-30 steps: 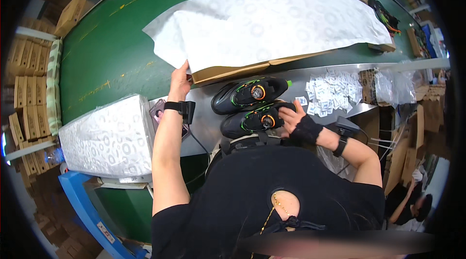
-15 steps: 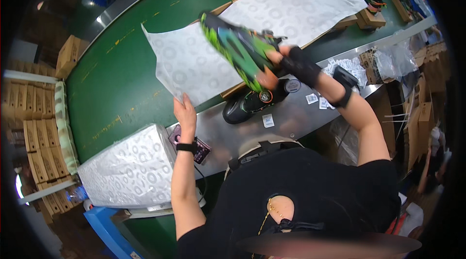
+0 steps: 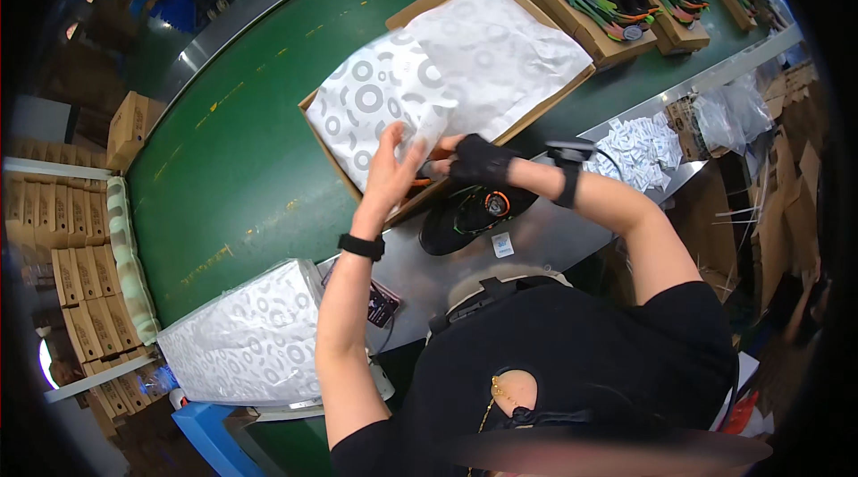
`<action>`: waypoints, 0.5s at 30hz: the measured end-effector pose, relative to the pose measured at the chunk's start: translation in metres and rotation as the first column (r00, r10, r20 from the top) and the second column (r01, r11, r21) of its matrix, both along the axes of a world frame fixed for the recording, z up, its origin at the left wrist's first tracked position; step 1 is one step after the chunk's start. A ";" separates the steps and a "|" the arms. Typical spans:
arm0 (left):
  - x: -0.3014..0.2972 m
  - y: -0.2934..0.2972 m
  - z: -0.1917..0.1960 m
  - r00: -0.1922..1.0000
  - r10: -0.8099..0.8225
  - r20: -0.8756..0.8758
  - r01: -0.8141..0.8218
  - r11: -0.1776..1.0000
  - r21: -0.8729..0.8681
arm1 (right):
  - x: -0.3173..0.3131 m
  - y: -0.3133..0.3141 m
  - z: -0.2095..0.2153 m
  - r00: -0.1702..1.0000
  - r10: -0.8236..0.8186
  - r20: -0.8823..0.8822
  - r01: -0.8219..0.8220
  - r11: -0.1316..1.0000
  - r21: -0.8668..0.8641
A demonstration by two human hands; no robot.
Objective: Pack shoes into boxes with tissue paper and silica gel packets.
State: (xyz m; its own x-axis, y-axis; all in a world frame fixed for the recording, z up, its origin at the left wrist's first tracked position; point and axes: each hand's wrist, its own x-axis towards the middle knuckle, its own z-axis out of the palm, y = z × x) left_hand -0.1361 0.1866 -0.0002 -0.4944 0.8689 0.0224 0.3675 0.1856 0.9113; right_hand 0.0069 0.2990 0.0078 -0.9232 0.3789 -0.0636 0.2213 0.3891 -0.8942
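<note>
White paper (image 3: 368,100) under parted left grip (image 3: 391,171), right grip (image 3: 474,160) unclear, 1 shoe (image 3: 466,218) and sachets (image 3: 635,151) nearby

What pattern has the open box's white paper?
Grey rings and curves on the white paper; head view.

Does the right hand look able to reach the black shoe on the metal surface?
Probably yes: the shoe lies largely uncovered, close to the right hand, though that hand is occupied at the near edge of the open box.
</note>
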 end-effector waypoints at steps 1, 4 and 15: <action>-0.008 0.010 0.002 1.000 -0.027 0.007 0.027 0.998 -0.051 | 0.021 0.003 0.013 0.997 -0.075 -0.037 0.075 0.997 0.013; -0.016 0.022 -0.006 0.910 -0.058 -0.411 -0.026 0.981 -0.194 | 0.071 0.015 0.019 0.959 -0.265 -0.100 0.275 0.954 0.115; 0.022 -0.003 -0.020 0.891 -0.139 -0.433 0.030 0.968 -0.249 | 0.173 0.032 -0.058 0.888 -0.282 0.364 0.440 0.752 -0.491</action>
State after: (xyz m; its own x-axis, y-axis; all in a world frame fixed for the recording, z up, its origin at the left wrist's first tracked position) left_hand -0.1140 0.1838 -0.0202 -0.4044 0.9144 0.0170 0.7462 0.3192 0.5842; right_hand 0.1799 0.3312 -0.0503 -0.6444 0.5071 -0.5724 0.4886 -0.3027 -0.8183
